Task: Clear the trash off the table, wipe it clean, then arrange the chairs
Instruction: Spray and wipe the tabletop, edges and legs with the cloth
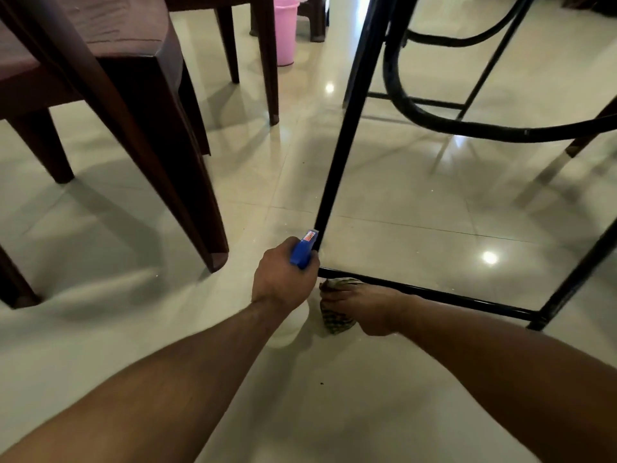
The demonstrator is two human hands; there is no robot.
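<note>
Down low, the left hand (pixel 283 277) grips a blue-headed white spray bottle (pixel 300 255); at its three o'clock, the right hand (pixel 365 310) clutches a checked cloth (pixel 335 322) at the bench's black bar (pixel 434 292).

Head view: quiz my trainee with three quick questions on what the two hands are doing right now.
1. True or false: the left hand grips the spray bottle.
2. The right hand holds: A) a sponge, B) a checked cloth, C) nothing.
3. What colour is the bucket?
Key: 1 true; 2 B; 3 pink.
</note>
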